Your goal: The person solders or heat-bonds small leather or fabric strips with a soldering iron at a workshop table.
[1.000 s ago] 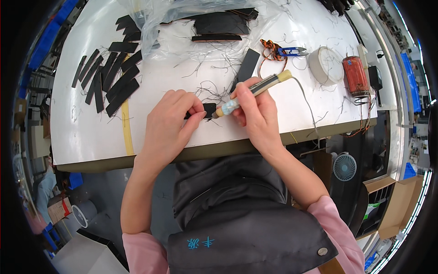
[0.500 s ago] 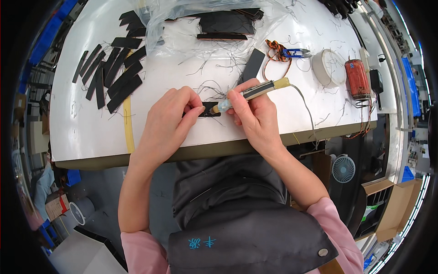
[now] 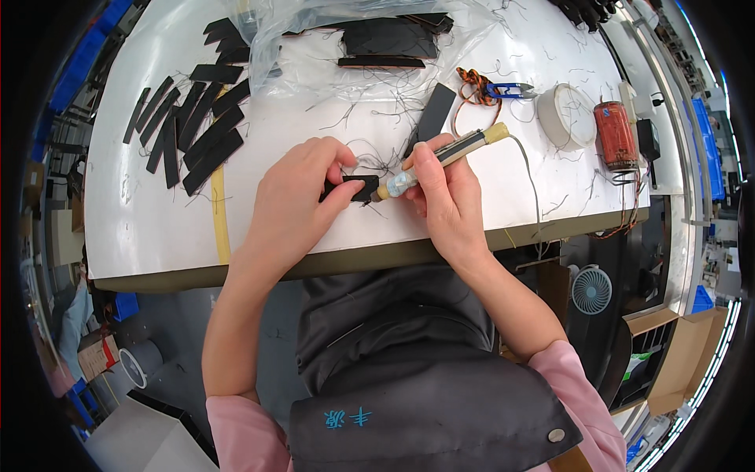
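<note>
White table (image 3: pixel 157 244): spans most of the upper view; its padded front edge (image 3: pixel 377 257) curves beneath both forearms.
Dark apron (image 3: pixel 429 425): below that edge, over the person's lap.
Clear plastic bag (image 3: pixel 314 67): across the far side of the table, larger black pieces in and under it.
Black strips (image 3: pixel 213 162): a loose group to the left, some overlapping; white surface lies between them and the left hand.
Left hand (image 3: pixel 299 197): fingers curled, thumb laid on a small black piece, holding it with its left end tucked among them.
Right hand (image 3: pixel 448 200): closed around a pen-shaped tool; white surface runs from its right side toward the table's right edge, crossed by the tool's cord.
Yellow tape (image 3: pixel 219 224): runs to the front edge, left of the left hand.
Pen-shaped tool (image 3: pixel 464 147): tilted, tip down at the piece's right end, its cord (image 3: pixel 535 185) trailing over the front edge.
White roll (image 3: pixel 566 118): on the right, just beside a red can (image 3: pixel 616 138).
Grey strip (image 3: pixel 435 114): just beyond the right hand.
Blue snips (image 3: pixel 511 91): between that strip and the roll.
Small black piece (image 3: pixel 370 189): between the hands, near the front edge.
Dark threads (image 3: pixel 366 153): scattered just beyond it.
</note>
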Demonstrator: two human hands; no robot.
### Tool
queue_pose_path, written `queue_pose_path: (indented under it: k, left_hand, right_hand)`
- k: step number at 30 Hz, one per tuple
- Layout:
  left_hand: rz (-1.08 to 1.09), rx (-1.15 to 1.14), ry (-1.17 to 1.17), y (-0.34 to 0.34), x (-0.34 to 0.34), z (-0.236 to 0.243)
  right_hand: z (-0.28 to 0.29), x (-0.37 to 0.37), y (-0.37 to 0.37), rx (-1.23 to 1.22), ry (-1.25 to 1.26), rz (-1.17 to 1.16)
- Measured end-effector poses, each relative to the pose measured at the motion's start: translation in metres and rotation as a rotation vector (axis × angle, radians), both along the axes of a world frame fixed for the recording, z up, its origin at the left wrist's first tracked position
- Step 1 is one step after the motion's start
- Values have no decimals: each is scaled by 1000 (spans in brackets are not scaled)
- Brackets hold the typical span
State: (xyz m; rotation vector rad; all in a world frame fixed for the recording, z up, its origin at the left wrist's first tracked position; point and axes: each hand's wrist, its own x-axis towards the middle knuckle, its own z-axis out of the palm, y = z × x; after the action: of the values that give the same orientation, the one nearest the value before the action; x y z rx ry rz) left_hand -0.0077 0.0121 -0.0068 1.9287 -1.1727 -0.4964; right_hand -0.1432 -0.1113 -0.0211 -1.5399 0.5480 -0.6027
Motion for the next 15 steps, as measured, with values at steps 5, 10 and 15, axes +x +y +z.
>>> queue_pose_path:
  k: [5, 10, 15]
  left_hand:
    - [-31, -39, -219, -4, 0, -8]
    - [29, -45, -109, -3, 7, -12]
    - [65, 31, 79, -5, 11, -9]
  right_hand:
    - [0, 0, 0, 2, 6, 7]
    - [1, 2, 1, 16, -6, -10]
    - [-6, 3, 0, 107, -66, 4]
